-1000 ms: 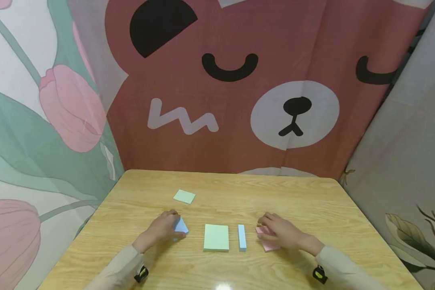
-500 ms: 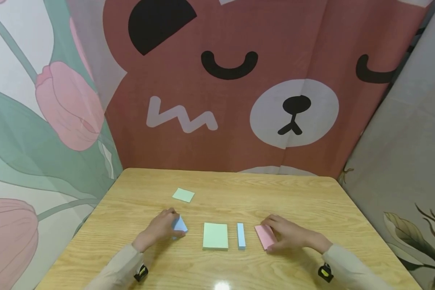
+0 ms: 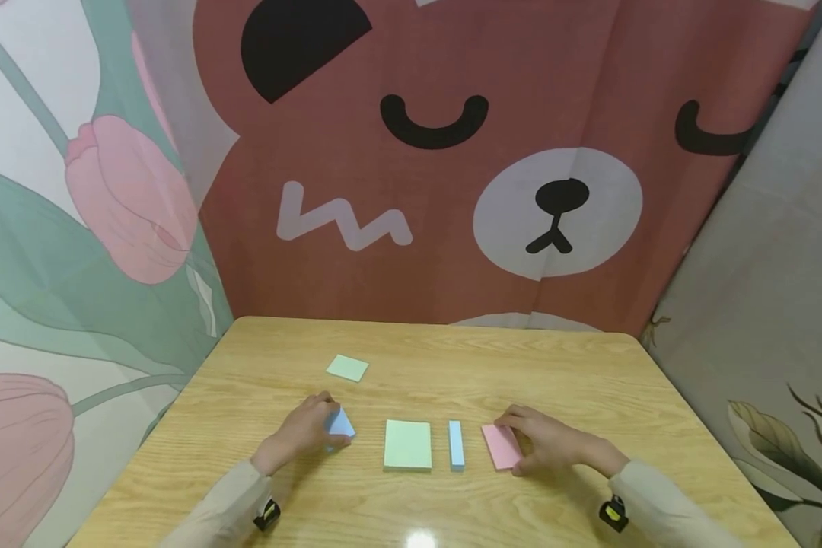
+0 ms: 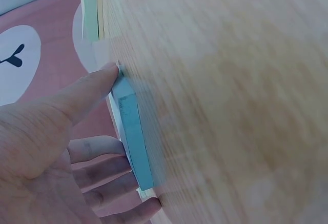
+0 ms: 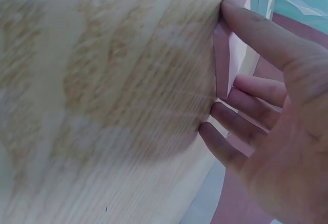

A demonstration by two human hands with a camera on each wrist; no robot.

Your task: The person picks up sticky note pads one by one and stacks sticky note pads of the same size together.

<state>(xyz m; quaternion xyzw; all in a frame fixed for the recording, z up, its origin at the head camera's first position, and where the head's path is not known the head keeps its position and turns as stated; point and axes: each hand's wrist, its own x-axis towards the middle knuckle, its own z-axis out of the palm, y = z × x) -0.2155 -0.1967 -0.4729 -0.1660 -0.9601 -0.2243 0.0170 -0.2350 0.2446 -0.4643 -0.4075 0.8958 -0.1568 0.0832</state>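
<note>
Left hand (image 3: 304, 428), thumb and fingers pinching blue pad (image 3: 341, 426), nine o'clock of green pad (image 3: 407, 444); right hand (image 3: 553, 441) likewise clamped on pink pad (image 3: 499, 446), three o'clock; good handling probably wants light, even edge pressure, both level.

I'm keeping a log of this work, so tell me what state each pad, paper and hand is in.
Large pale green square paper pad: flat, untouched.
Narrow light blue paper strip: flat, untouched.
Small pale green paper piece: flat, untouched.
Wider blue paper pad: held, partly covered.
Pink paper pad: held, partly covered.
Left hand: grips the wider blue paper pad.
Right hand: grips the pink paper pad.
</note>
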